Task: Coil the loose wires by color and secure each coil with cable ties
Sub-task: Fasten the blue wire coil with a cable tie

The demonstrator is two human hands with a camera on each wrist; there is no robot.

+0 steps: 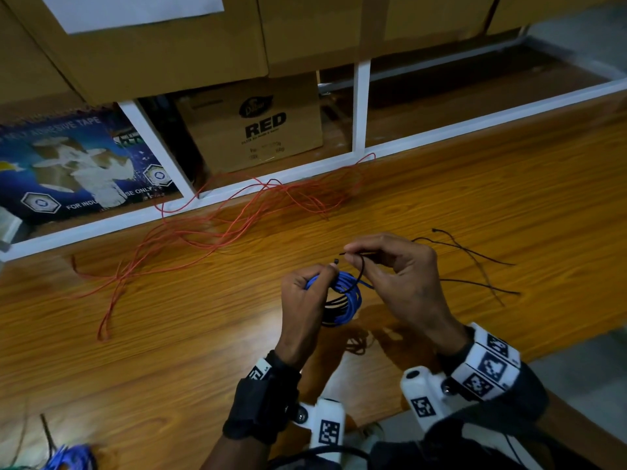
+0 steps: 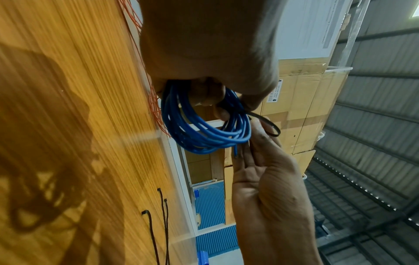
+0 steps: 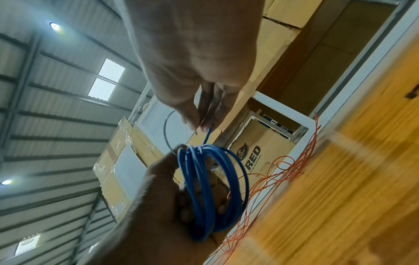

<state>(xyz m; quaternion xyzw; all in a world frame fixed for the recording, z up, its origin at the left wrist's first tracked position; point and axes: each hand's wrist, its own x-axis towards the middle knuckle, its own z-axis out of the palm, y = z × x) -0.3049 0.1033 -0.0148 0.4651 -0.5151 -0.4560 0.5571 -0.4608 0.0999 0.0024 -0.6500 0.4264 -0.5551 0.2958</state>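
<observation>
Above the wooden table my left hand point(image 1: 307, 293) grips a coil of blue wire point(image 1: 349, 296), fingers curled through its loops point(image 3: 204, 188). A black cable tie point(image 1: 360, 266) loops around the coil's top. My right hand point(image 1: 380, 259) pinches the tie's tail between thumb and forefinger, just right of the coil; in the left wrist view the tie point(image 2: 269, 125) curves past the blue coil point(image 2: 204, 136). The loose red wire point(image 1: 217, 225) sprawls in a tangle across the table's far left.
Several spare black cable ties point(image 1: 481, 266) lie on the table to the right. A white shelf frame point(image 1: 361, 106) with cardboard boxes point(image 1: 258, 127) borders the table's far edge. Another blue bundle point(image 1: 69, 457) sits at the near left corner.
</observation>
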